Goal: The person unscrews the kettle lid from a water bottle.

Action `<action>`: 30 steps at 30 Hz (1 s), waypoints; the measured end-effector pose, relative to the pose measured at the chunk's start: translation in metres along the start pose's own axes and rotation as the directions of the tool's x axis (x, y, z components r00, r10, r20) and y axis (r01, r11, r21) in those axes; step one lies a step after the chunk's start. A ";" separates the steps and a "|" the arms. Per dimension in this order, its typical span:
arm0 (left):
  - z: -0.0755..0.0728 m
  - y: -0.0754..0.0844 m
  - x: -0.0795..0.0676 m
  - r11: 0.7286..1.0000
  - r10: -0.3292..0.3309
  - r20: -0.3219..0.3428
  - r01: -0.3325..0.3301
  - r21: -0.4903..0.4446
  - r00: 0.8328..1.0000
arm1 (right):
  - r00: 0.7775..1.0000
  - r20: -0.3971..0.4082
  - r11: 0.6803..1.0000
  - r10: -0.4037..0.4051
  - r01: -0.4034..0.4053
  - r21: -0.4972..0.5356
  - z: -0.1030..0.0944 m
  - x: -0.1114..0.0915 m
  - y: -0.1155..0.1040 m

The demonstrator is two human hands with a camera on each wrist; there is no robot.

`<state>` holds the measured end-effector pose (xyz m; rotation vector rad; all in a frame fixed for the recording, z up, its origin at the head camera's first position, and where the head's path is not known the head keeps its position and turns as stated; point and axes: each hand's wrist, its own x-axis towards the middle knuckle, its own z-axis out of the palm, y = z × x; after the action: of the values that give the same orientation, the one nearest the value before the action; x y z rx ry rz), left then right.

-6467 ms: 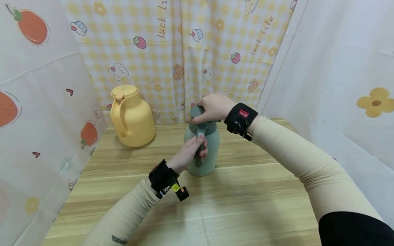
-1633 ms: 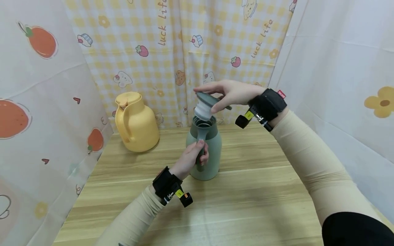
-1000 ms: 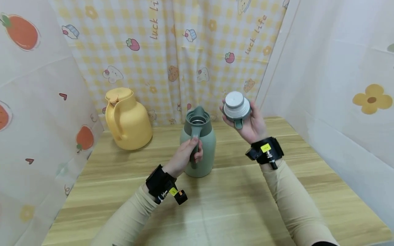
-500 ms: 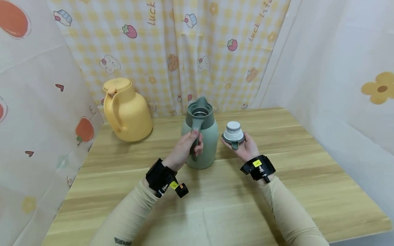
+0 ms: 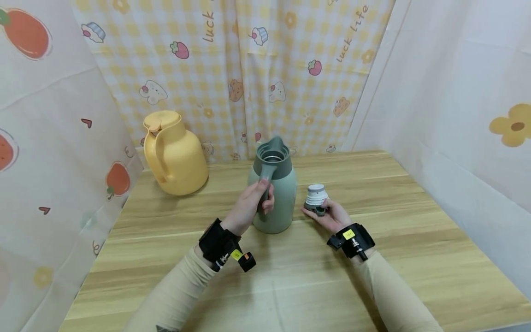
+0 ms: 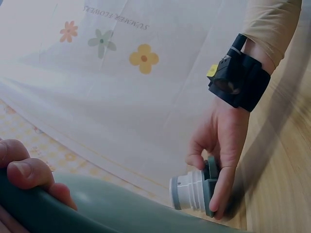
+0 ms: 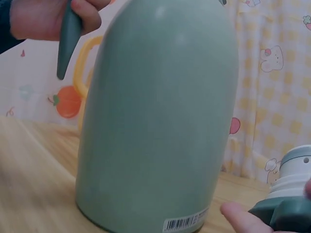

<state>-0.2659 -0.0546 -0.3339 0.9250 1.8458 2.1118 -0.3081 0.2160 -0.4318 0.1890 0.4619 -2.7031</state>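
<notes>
A green thermos jug [image 5: 279, 198] stands upright on the wooden table, its mouth uncovered. My left hand [image 5: 250, 203] grips its handle [image 5: 268, 172], fingers wrapped round and thumb on top. To the right of the jug, my right hand [image 5: 333, 218] pinches the jug's lid [image 5: 316, 195] by its green rim, thumb on one side and fingers beneath. The lid is upside down, with its white ribbed stopper [image 6: 189, 190] pointing up, close over the table. In the right wrist view the jug's body [image 7: 155, 116] fills the middle, and the lid [image 7: 291, 194] shows at the lower right.
A yellow thermos jug [image 5: 182, 161], lid on, stands at the back left. A checked curtain [image 5: 207, 83] hangs behind the table [image 5: 398, 216], and white printed curtains [image 5: 456, 92] close in both sides.
My right hand has lifted the lid off the green jug, turned it upside down and lowered it beside the jug on the right. My left hand has stayed on the handle.
</notes>
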 end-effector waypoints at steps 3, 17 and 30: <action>0.001 0.000 -0.001 1.000 -0.003 -0.001 0.003 -0.004 1.000 | 0.999 -0.045 1.000 0.012 -0.012 0.003 -0.002 -0.003 0.000; 0.004 0.002 0.000 1.000 -0.004 -0.003 0.004 0.008 1.000 | 0.975 -0.182 0.928 0.130 -0.184 -0.324 0.001 -0.045 0.001; 0.003 0.001 -0.003 1.000 0.009 -0.014 -0.009 0.018 1.000 | 0.970 -0.188 0.829 0.154 -0.230 -0.509 -0.005 -0.075 -0.002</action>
<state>-0.2614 -0.0541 -0.3341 0.9266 1.8731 2.1159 -0.2402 0.2456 -0.4213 0.2522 1.1434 -2.2680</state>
